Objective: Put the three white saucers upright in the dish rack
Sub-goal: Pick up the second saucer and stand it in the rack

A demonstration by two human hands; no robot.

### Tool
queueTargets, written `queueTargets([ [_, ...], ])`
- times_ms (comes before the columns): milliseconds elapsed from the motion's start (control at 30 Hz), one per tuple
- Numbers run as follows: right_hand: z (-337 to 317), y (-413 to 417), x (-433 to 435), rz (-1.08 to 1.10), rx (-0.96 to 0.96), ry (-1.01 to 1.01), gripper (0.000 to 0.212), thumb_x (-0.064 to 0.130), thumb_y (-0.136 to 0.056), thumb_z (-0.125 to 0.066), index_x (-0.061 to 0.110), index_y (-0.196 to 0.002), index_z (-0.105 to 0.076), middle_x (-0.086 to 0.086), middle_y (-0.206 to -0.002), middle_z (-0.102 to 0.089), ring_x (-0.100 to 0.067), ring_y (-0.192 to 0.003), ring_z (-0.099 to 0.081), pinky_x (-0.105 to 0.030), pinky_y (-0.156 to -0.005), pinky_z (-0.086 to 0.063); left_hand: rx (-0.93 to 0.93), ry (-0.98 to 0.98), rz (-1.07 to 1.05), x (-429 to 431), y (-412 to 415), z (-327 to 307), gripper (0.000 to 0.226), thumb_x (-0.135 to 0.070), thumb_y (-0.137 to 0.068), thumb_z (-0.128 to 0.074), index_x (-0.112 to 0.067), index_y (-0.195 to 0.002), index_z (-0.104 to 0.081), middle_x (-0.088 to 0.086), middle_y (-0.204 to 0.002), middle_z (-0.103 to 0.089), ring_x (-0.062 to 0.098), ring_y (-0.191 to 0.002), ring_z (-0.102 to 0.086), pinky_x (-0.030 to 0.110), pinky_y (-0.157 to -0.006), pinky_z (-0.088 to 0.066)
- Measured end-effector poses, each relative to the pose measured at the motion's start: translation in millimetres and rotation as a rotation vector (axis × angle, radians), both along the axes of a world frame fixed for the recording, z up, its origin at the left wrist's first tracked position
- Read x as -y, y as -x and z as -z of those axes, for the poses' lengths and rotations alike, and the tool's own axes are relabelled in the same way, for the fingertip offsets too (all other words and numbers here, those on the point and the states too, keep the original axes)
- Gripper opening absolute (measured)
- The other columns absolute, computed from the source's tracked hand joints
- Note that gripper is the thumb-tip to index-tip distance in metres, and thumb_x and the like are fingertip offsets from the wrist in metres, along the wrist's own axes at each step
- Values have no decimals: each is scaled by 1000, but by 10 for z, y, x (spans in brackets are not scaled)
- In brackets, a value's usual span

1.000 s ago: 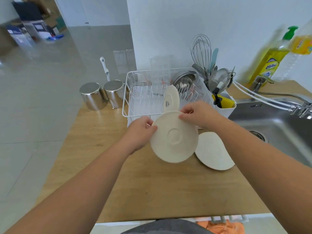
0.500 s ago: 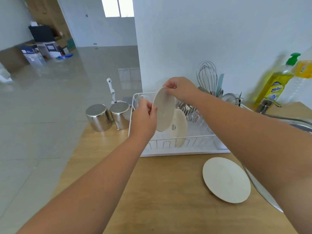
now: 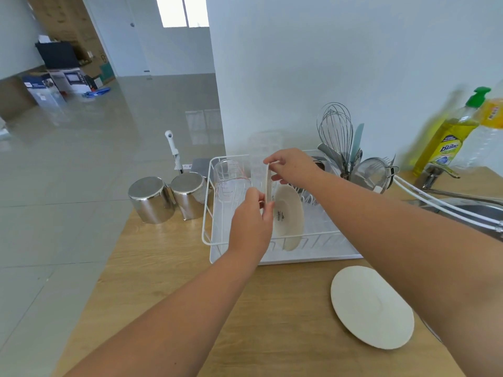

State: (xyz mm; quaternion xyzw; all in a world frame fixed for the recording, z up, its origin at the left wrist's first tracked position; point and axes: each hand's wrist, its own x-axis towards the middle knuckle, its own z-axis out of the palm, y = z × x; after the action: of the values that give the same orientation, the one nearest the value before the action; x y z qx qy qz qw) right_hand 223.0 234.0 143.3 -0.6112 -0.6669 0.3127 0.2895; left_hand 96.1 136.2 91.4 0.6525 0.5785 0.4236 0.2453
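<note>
Three round white saucers are in view. One saucer [image 3: 268, 183] is held edge-on and upright over the white wire dish rack [image 3: 206, 213], seen only as a thin pale rim. The left hand [image 3: 251, 221] pinches its lower edge with fingers closed on it, and the right hand [image 3: 292, 167] grips its upper edge the same way. Just beside it to the right, a second saucer [image 3: 290, 216] stands upright in the rack, its matte underside and small printed mark facing the camera. The third saucer [image 3: 371, 306] lies flat on the wood-grain surface [image 3: 163, 268], near the rack's front right corner. A clear measuring cup [image 3: 230, 180] sits in the rack's left end. Two shiny steel canisters [image 3: 168, 198] stand left of the rack, touching each other. A wire whisk [image 3: 335, 126] rises behind the rack.
</note>
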Motion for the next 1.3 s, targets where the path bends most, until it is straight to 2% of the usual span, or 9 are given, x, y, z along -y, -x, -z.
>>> queueTargets([
  [167, 54, -107, 22, -2, 179, 36, 27, 10, -91, -54, 15, -111, -71, -7, -107, -74, -14, -82, -66, -13, -58, -47, -32, 81, 4, 32, -124, 98, 14, -20, -90, -63, -17, -87, -50, -2, -91, -65, 17, -93, -64, 37, -78, -56],
  [267, 66, -145, 41, -28, 327, 32, 27, 12, -91, -56, 17, -112, -72, -1, -120, -70, -14, -101, -63, -12, -73, -41, -12, 123, 4, 41, -154, 147, 16, -18, -86, -68, -17, -83, -52, -2, -89, -64, 17, -92, -64, 38, -80, -56],
  [467, 176, -148, 48, -38, 268, 129, 32, 8, -93, -49, 16, -114, -71, -1, -119, -70, -7, -96, -55, -15, -70, -38, 46, 205, -22, 10, -156, 208, 20, -20, -80, -75, -16, -85, -56, -2, -91, -65, 17, -91, -66, 41, -81, -58],
  [667, 78, -78, 103, 19, 230, 173, 35, 24, -90, -50, 9, -58, -49, -11, -68, -51, -19, -62, -43, -30, -56, -32, 9, 295, -7, -100, -191, 102, 34, -28, -73, -80, -13, -95, -59, -1, -99, -62, 18, -88, -61, 29, -70, -50],
  [733, 119, -83, 112, -32, 235, 169, 25, 21, -87, -54, 3, -82, -71, -14, -93, -70, -24, -88, -61, -33, -80, -47, -2, 333, -7, -146, -219, 46, 36, -28, -72, -80, -12, -97, -59, 0, -97, -61, 17, -80, -58, 30, -67, -49],
  [800, 114, -81, 135, -43, 236, 162, 34, 18, -85, -57, 3, -113, -68, -8, -125, -66, -22, -119, -57, -34, -103, -42, -21, 358, 4, -172, -233, 31, 37, -28, -72, -80, -13, -97, -57, 1, -96, -60, 18, -76, -57, 34, -67, -52],
  [1000, 148, -141, 171, -18, 242, 135, 35, 19, -83, -56, 8, -114, -68, -9, -125, -66, -25, -114, -61, -33, -96, -48, -81, 363, 16, -101, -220, 125, 41, -35, -74, -78, -15, -100, -54, 2, -100, -62, 20, -83, -59, 32, -68, -48],
  [1133, 142, -153, 222, -36, 259, 108, 34, 14, -88, -49, 3, -116, -65, -17, -121, -66, -24, -97, -61, -26, -72, -40, -209, 392, 24, -100, -205, 117, 42, -51, -78, -67, -18, -101, -54, -1, -95, -63, 21, -84, -63, 35, -66, -49],
  [1300, 174, -186, 277, -33, 247, 66, 37, 14, -91, -48, 16, -124, -64, -1, -138, -58, -16, -130, -48, -23, -103, -33, -300, 501, 116, -174, -79, 67, 38, -51, -76, -67, -17, -67, -53, 0, -62, -52, 19, -58, -52, 33, -59, -44],
])
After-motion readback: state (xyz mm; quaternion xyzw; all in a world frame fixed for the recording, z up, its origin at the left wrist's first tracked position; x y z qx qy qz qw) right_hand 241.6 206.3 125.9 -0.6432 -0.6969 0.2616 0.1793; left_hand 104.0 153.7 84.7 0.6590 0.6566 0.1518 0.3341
